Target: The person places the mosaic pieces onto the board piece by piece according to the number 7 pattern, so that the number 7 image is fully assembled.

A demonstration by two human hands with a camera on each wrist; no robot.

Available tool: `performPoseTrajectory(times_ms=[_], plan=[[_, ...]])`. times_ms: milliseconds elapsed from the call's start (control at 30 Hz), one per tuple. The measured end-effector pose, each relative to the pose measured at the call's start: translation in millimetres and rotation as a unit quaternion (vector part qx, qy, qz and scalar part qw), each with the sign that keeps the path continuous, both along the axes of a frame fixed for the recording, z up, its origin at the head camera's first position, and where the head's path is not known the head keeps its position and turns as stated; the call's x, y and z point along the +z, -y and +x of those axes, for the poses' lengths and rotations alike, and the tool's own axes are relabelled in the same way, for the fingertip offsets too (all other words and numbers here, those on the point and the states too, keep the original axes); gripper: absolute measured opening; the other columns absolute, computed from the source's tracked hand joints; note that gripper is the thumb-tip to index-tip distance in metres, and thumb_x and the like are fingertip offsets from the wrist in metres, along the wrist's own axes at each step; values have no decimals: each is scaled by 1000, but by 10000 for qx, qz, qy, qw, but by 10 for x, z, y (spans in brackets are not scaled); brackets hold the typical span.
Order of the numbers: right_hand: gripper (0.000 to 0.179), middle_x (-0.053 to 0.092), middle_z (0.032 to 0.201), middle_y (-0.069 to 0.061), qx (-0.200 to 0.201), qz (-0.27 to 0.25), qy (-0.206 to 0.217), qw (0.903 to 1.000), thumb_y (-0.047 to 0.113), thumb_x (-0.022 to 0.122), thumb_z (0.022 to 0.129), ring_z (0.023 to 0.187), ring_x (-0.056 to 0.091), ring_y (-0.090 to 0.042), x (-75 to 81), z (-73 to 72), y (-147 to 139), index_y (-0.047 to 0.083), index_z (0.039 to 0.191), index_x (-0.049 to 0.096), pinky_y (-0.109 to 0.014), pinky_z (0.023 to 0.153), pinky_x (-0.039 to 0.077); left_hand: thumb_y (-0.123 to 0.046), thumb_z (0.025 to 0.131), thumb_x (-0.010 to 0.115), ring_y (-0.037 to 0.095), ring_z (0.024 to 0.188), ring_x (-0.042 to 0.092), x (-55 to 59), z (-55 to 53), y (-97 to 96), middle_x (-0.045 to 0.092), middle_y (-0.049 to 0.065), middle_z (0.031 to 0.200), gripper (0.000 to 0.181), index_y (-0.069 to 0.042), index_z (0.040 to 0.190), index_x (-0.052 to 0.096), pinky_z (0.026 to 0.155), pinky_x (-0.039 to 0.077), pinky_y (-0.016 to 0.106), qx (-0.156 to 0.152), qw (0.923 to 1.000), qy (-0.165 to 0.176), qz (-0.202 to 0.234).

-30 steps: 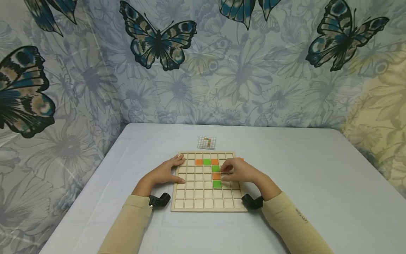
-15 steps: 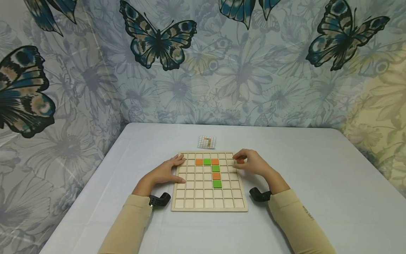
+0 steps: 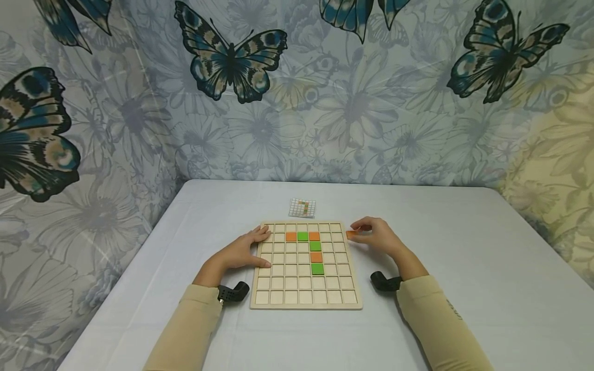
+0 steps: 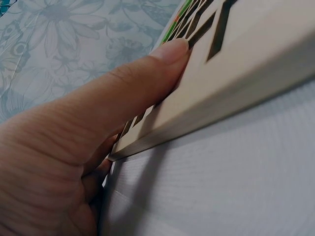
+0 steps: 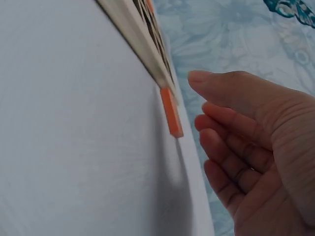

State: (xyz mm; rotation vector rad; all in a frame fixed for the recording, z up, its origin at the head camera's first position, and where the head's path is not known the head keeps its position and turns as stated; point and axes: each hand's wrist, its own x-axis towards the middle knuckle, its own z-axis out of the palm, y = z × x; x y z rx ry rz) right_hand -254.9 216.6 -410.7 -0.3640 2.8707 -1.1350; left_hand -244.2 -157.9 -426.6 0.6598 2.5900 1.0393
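A wooden grid board lies on the white table. Orange and green square tiles fill several of its cells, in a row ending at an orange tile and a column running down to a green tile. My left hand rests on the board's left edge, its thumb straight across the rim. By the board's right edge my right hand hovers close to a loose orange tile. In the right wrist view its thumb and loosely bent fingers stand apart from that tile, holding nothing.
A small card printed with a coloured grid pattern lies just beyond the board. White cloth covers the table, and a butterfly-patterned backdrop rises behind it. Black wrist devices sit at both cuffs.
My right hand has moved from over the board's tiles out to the right, past the edge, beside the loose orange tile. My left hand has stayed in place.
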Motion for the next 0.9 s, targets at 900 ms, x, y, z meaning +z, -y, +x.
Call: performPoseTrajectory(times_ms=[900], plan=[[29, 63, 107, -16, -53, -150, -17, 9999, 13, 70, 82, 95, 59, -25, -194, -54, -102, 0, 108, 66, -37, 82, 49, -40, 68, 81, 32, 145, 7, -6, -4, 13, 18, 6, 156, 95, -8, 144, 34, 116, 11, 55, -11, 9999, -96, -92]])
